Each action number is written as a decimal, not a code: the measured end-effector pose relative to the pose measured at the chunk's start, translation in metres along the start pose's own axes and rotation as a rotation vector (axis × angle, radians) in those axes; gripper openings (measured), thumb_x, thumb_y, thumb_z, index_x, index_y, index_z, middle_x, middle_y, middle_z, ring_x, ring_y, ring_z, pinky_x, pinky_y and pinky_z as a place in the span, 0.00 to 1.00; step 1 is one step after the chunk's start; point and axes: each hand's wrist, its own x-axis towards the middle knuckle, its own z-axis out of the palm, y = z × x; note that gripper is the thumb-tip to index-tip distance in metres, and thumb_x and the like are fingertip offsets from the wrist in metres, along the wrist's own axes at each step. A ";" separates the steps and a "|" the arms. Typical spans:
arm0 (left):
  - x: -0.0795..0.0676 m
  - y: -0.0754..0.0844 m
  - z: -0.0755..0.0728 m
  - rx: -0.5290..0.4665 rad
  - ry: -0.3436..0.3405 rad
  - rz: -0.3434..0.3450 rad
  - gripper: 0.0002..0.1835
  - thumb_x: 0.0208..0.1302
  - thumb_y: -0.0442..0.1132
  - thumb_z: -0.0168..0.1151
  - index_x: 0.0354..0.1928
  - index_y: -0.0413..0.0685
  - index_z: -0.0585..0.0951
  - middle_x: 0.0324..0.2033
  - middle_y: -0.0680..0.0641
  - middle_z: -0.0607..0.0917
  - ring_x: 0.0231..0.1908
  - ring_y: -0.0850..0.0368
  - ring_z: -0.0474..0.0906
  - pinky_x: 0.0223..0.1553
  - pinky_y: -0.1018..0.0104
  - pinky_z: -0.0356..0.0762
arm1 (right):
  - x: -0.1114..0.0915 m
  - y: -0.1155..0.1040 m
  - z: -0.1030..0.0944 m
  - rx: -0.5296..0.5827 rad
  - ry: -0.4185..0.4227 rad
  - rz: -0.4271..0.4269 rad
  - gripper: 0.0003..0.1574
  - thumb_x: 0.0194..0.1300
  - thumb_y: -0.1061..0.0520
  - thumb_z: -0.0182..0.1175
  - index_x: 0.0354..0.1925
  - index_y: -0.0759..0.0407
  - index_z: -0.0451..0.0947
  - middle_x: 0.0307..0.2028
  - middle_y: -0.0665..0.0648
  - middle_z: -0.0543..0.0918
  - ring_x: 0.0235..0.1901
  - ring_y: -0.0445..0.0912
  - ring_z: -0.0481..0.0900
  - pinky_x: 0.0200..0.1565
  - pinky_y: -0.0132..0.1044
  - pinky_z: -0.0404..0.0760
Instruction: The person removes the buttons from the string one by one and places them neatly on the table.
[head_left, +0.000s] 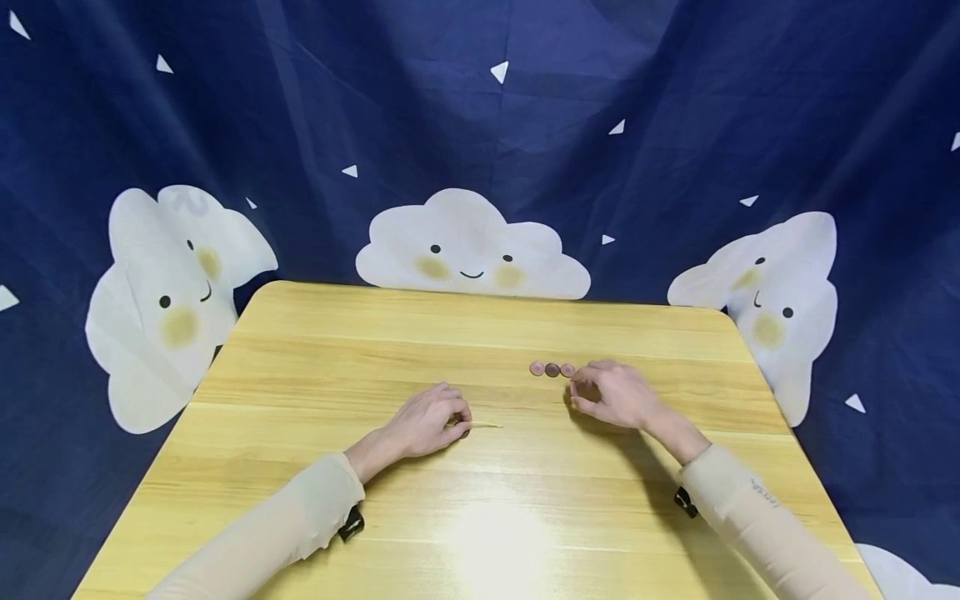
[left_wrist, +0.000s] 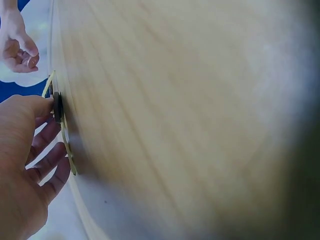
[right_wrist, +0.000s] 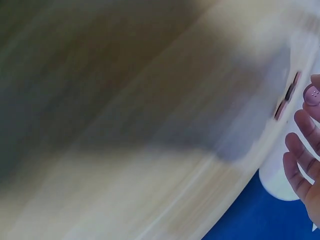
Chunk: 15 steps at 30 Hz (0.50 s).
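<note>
My left hand [head_left: 429, 422] pinches a dark button [left_wrist: 57, 107] between thumb and fingers, low over the table. A thin yellow string [head_left: 488, 426] runs from those fingertips to the right; in the left wrist view it shows above and below the button. Between the thumb and forefinger of my right hand [head_left: 617, 395] is a pink button [right_wrist: 312, 95] with small holes, its other fingers spread apart. Just left of the right fingertips, a pink button [head_left: 537, 368], a dark brown button [head_left: 552, 370] and another pink button [head_left: 567, 370] lie side by side in a row.
The light wooden table [head_left: 360, 333] has rounded far corners. Behind it hangs a dark blue curtain [head_left: 427, 100] printed with smiling white clouds and small triangles. A bright glare spot lies on the tabletop near the front, between the two forearms.
</note>
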 end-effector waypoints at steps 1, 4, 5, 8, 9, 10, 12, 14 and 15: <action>0.000 0.000 0.000 0.000 0.000 -0.002 0.04 0.72 0.44 0.68 0.37 0.56 0.87 0.37 0.59 0.85 0.42 0.62 0.79 0.72 0.51 0.74 | 0.000 0.003 -0.001 -0.002 -0.002 0.011 0.12 0.61 0.46 0.73 0.40 0.47 0.85 0.32 0.47 0.85 0.34 0.41 0.80 0.35 0.40 0.80; 0.001 -0.001 0.001 0.006 0.005 0.004 0.04 0.72 0.45 0.69 0.37 0.57 0.87 0.36 0.59 0.85 0.40 0.63 0.76 0.60 0.57 0.79 | -0.001 0.012 -0.003 -0.009 -0.018 0.039 0.12 0.61 0.46 0.73 0.43 0.47 0.86 0.34 0.48 0.86 0.35 0.41 0.80 0.35 0.41 0.81; 0.001 -0.001 0.001 0.008 0.006 0.005 0.04 0.72 0.45 0.69 0.37 0.57 0.87 0.35 0.59 0.85 0.39 0.63 0.75 0.60 0.57 0.79 | -0.001 0.015 -0.004 -0.012 -0.024 0.048 0.13 0.62 0.46 0.73 0.43 0.47 0.86 0.35 0.48 0.85 0.35 0.42 0.80 0.35 0.41 0.81; 0.001 -0.002 0.000 0.005 0.003 0.004 0.04 0.72 0.45 0.69 0.37 0.57 0.87 0.35 0.59 0.85 0.39 0.63 0.76 0.65 0.56 0.78 | 0.000 0.021 -0.004 -0.029 -0.036 0.073 0.12 0.62 0.46 0.72 0.44 0.47 0.86 0.34 0.48 0.84 0.35 0.41 0.79 0.33 0.41 0.80; 0.001 -0.002 0.000 0.003 0.001 0.003 0.04 0.72 0.45 0.69 0.37 0.57 0.87 0.36 0.59 0.85 0.40 0.63 0.76 0.67 0.55 0.77 | 0.000 0.023 -0.004 -0.031 -0.038 0.079 0.12 0.63 0.46 0.72 0.43 0.47 0.86 0.33 0.48 0.84 0.34 0.41 0.79 0.33 0.41 0.79; 0.001 -0.001 0.000 0.000 0.000 0.003 0.04 0.72 0.45 0.68 0.37 0.57 0.87 0.36 0.59 0.85 0.40 0.62 0.77 0.71 0.53 0.74 | 0.000 0.025 -0.004 -0.037 -0.040 0.087 0.13 0.63 0.46 0.72 0.44 0.47 0.86 0.33 0.48 0.84 0.34 0.42 0.79 0.33 0.42 0.79; 0.000 -0.001 -0.001 -0.003 0.000 0.008 0.04 0.72 0.44 0.68 0.37 0.56 0.87 0.36 0.58 0.85 0.42 0.61 0.78 0.74 0.50 0.71 | 0.000 0.028 -0.003 -0.041 -0.044 0.097 0.14 0.64 0.45 0.71 0.46 0.48 0.87 0.33 0.48 0.84 0.34 0.42 0.78 0.33 0.43 0.80; 0.000 -0.001 -0.001 -0.008 0.001 0.013 0.04 0.72 0.44 0.69 0.37 0.56 0.87 0.37 0.58 0.86 0.42 0.60 0.79 0.75 0.47 0.70 | 0.001 0.031 -0.001 -0.042 -0.053 0.106 0.15 0.64 0.45 0.70 0.47 0.48 0.87 0.33 0.48 0.84 0.34 0.42 0.78 0.32 0.44 0.80; 0.000 0.000 -0.001 -0.008 0.003 0.016 0.04 0.71 0.44 0.69 0.37 0.56 0.87 0.37 0.58 0.86 0.43 0.60 0.80 0.75 0.46 0.70 | 0.001 0.032 -0.001 -0.040 -0.056 0.110 0.15 0.65 0.45 0.70 0.47 0.48 0.87 0.33 0.48 0.84 0.34 0.42 0.78 0.33 0.45 0.80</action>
